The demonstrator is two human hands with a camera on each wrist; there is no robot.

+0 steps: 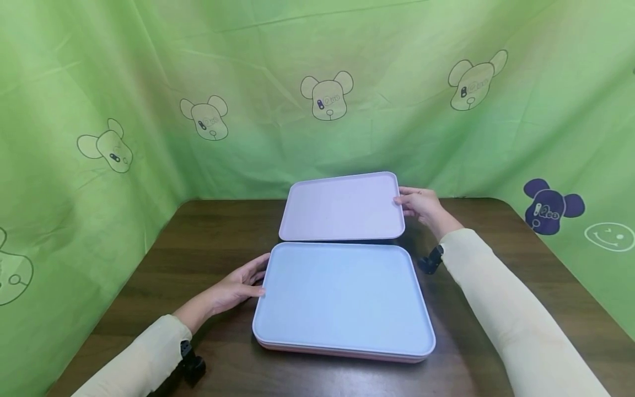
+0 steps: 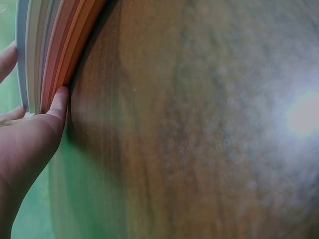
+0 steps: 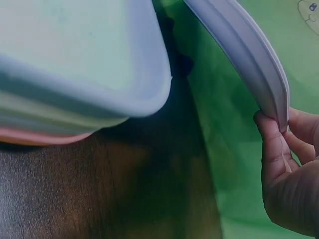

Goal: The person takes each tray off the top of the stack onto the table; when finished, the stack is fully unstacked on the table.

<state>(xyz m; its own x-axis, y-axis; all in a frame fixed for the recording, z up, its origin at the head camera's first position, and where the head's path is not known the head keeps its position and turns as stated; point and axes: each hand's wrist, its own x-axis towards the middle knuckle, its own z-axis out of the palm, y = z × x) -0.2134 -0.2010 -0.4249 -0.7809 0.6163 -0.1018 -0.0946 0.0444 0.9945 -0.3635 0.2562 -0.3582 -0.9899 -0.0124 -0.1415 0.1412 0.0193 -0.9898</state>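
Note:
A pale lilac tray point(image 1: 342, 207) stands tilted behind a stack of trays. My right hand point(image 1: 421, 204) pinches its right edge, thumb on the face toward me and fingers behind; the right wrist view shows this tray's edge point(image 3: 249, 55) between thumb and fingers point(image 3: 299, 127). A light blue tray point(image 1: 344, 300) tops the stack. My left hand point(image 1: 233, 286) grips the stack's left side, thumb by the blue rim. In the left wrist view, the layered edges show blue, cream, lilac, pink and orange point(image 2: 75, 40), and one finger point(image 2: 59, 102) touches near the bottom.
The trays are on a dark brown wooden table point(image 1: 208, 237). Green cloth point(image 1: 263, 149) printed with bear heads surrounds its back and sides. Black devices, one of them a wrist camera point(image 1: 190, 364), hang under both sleeves.

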